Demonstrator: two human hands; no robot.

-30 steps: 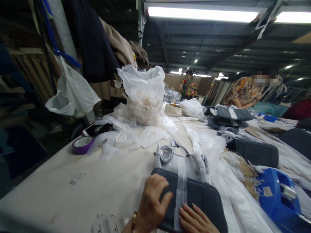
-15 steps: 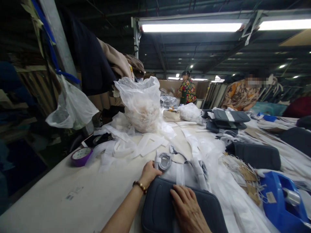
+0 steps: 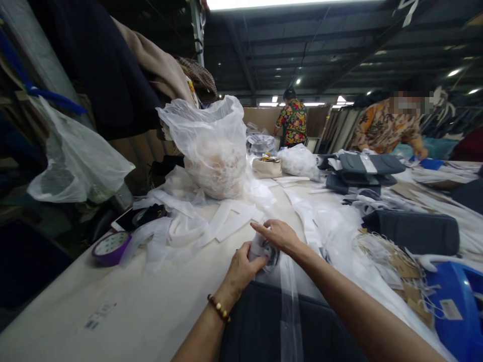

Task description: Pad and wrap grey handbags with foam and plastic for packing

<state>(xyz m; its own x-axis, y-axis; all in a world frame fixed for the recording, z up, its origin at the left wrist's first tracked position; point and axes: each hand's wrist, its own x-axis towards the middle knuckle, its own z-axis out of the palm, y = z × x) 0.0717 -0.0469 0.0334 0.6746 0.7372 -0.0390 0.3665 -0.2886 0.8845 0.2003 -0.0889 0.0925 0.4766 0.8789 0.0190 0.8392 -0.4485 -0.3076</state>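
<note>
A grey coiled cable (image 3: 272, 257), partly wrapped in white material, is at the far edge of a dark grey padded panel (image 3: 256, 322). From the left, my left hand (image 3: 241, 266), with a beaded bracelet at its wrist, grips the coil between thumb and fingers. My right hand (image 3: 279, 235) reaches across and closes over the coil's far side, its fingertips partly hidden. A clear strip (image 3: 289, 301) runs down the panel, whose near part is cut off by the frame.
To the left are a purple tape roll (image 3: 111, 249) and a large plastic bag (image 3: 211, 151). More dark padded panels (image 3: 411, 231) and a blue tape dispenser (image 3: 453, 306) stand at right. Two people (image 3: 292, 120) are farther back, one at the table's far right.
My right hand has left the panel and moved forward onto the cable coil. My left hand now grips the coil beside it. The view has shifted slightly.
</note>
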